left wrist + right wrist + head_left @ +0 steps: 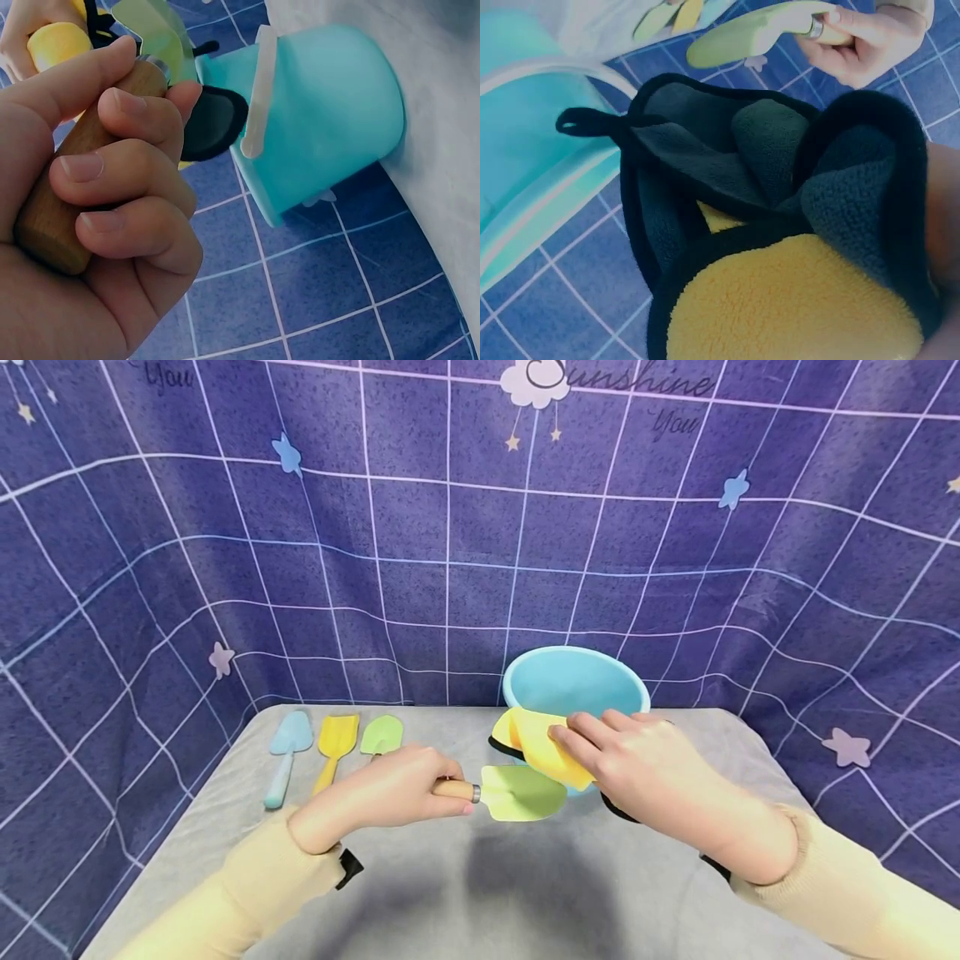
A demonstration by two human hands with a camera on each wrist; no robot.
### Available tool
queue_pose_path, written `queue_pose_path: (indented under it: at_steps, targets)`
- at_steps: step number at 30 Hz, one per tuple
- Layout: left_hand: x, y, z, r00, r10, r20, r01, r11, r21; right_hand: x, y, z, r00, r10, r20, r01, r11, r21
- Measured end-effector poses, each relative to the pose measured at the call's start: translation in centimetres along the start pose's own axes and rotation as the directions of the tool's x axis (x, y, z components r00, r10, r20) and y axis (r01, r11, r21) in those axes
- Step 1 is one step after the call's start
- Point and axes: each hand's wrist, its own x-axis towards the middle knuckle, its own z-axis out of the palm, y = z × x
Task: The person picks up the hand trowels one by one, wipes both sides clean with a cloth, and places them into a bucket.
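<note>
My left hand (408, 783) grips the wooden handle (56, 225) of a small trowel with a light green blade (517, 795). The blade points right, held up over the table's middle. In my right hand (648, 768) is a cleaning cloth (551, 747), yellow on one face and dark grey on the other, with black edging and a hanging loop. It hangs folded and bunched just above and behind the blade. Part of the right hand is hidden behind the cloth (795, 300) in the right wrist view. Behind both hands stands a light blue bucket (573, 681).
To the left on the grey-covered table (420, 893) lie a blue shovel (291, 735), a yellow shovel (337, 737) and another green trowel (382, 733), partly hidden by the left hand. A purple-blue grid curtain (412, 585) hangs close behind the bucket.
</note>
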Motion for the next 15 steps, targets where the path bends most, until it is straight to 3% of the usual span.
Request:
queue_pose_path:
  at_steps: [15]
  targets:
    - [0.9, 0.5, 0.4, 1.000, -0.005, -0.031, 0.006, 1.000, 0.028, -0.1, -2.0, 2.3, 0.999, -0.027, 0.017, 0.027, 1.000, 0.002]
